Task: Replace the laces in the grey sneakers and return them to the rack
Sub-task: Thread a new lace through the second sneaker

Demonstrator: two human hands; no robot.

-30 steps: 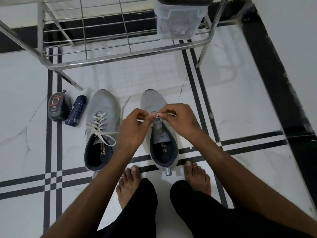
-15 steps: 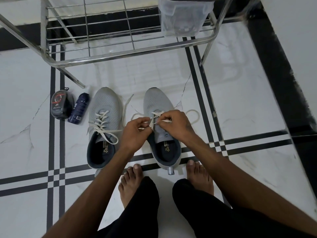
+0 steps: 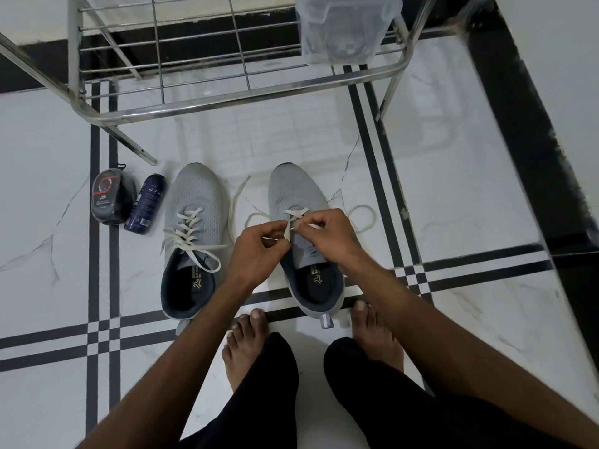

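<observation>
Two grey sneakers are seen side by side on the white marble floor [image 3: 453, 196], toes pointing to the top of the frame. The left sneaker [image 3: 194, 222], left of centre, is fully laced with a cream lace whose loose ends trail over its side. The right sneaker [image 3: 298, 196], at centre, is only laced at its lowest eyelets; its white lace [image 3: 364, 210] loops out onto the floor on both sides. Gold print is visible on both dark insoles, but it is too small to be read.

The left hand [image 3: 259, 251] and right hand [image 3: 327, 234] are held over the right sneaker's tongue. A lace strand is pinched between the curled fingers [image 3: 275, 231] of the left hand, and another strand is pinched by the right hand's fingertips.

At the left of the frame, a black shoe-polish sponge case [image 3: 111, 197] with a red and white label lies beside a dark blue can [image 3: 146, 204]; their writing is illegible. The steel shoe rack [image 3: 227, 98] spans the top of the frame, with a clear plastic box [image 3: 343, 24] on it at upper right. Bare feet are seen just below the sneakers.
</observation>
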